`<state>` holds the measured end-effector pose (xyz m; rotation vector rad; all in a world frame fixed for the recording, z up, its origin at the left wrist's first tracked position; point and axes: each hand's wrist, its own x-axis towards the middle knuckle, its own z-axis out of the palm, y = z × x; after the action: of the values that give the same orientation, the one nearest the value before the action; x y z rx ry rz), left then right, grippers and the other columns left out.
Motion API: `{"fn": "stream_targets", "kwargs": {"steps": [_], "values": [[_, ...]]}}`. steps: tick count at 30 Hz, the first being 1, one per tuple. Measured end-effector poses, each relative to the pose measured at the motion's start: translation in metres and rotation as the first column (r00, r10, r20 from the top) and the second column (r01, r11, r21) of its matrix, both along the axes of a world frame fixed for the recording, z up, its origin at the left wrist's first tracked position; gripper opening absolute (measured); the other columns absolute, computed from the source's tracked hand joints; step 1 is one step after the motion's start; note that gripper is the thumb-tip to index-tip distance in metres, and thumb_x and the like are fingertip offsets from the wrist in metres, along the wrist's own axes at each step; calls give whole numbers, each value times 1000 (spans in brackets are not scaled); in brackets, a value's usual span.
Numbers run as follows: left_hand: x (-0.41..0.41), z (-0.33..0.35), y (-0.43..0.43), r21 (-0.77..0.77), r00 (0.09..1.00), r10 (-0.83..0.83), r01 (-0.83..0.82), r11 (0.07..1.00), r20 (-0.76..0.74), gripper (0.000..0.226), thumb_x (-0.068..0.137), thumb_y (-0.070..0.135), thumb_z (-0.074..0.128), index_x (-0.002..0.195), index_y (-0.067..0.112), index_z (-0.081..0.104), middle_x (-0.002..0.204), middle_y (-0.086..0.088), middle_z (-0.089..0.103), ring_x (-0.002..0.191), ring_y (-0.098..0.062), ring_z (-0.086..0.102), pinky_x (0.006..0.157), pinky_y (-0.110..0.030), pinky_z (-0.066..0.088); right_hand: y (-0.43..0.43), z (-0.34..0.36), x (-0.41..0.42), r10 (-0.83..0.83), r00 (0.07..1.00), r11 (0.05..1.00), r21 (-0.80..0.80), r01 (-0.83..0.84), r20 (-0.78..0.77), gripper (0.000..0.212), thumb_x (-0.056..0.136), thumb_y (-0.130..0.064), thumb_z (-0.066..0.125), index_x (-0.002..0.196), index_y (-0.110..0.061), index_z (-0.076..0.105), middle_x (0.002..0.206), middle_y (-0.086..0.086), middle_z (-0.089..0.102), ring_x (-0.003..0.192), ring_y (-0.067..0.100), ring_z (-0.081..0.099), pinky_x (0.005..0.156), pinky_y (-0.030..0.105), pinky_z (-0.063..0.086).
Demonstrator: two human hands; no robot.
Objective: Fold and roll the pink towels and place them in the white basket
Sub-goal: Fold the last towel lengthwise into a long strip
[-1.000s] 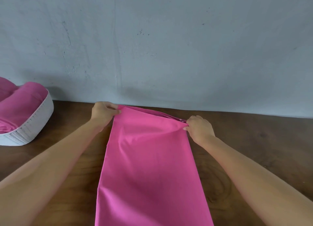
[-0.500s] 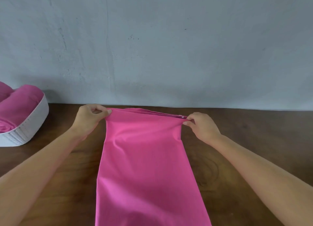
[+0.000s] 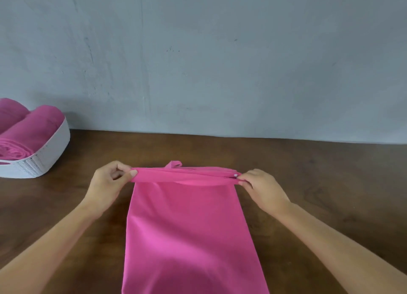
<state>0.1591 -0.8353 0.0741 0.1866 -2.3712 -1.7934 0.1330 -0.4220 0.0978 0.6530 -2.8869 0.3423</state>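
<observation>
Fingers [image 3: 132,173] pinching pink towel's [image 3: 189,227] far edge, left hand [image 3: 105,188] and right hand [image 3: 262,190].
We've two rolls [image 3: 41,126] in the white basket [image 3: 55,148]; this one's barely started, looks like.

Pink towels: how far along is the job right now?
Done: two rolled towels sit in the white basket. In hand: left hand and right hand pinch the far end of the folded towel, first turn rolled. Left: roll its flat length on the table, then basket it.

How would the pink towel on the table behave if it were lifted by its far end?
Probably floppy: the towel lies flat and thin, and its far edge curls over between the left hand and the right hand. It is likely light, since fingertip pinches hold it. The loose turned-over edge would probably unwind if released.
</observation>
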Motion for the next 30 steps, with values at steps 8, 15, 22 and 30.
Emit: {"fn": "stream_targets", "kwargs": {"steps": [8,15,22,30], "values": [[51,-6,19,-64,999,17,-14,998,44,13,90,13,75,80,8,69,91,1,77,93,-11,72,89,-30,51,19,-15,47,-60,997,998,13,59,49,19,99,-27,61,105,-17,76,101,-3,72,96,17,61,81,30,46],[132,-20,43,-219,987,32,3,976,159,18,87,18,80,74,10,69,82,6,77,88,-10,73,86,-31,52,36,-51,119,-81,989,995,-51,88,125,15,98,-24,63,96,-18,76,103,-7,70,97,15,60,82,29,46],[219,-39,68,-327,978,147,-92,941,149,26,85,21,82,66,18,64,61,3,70,60,-7,64,58,-18,44,51,-73,187,-76,992,996,-41,80,106,10,94,-25,66,91,-18,73,94,-5,70,92,20,62,77,37,49],[314,-40,104,-379,978,164,-105,919,126,22,88,15,78,72,14,63,78,9,73,81,-3,67,70,-15,45,87,-86,274,-49,999,994,-101,48,-2,9,85,-18,78,79,-18,71,82,-9,68,78,19,61,60,35,50]]}}
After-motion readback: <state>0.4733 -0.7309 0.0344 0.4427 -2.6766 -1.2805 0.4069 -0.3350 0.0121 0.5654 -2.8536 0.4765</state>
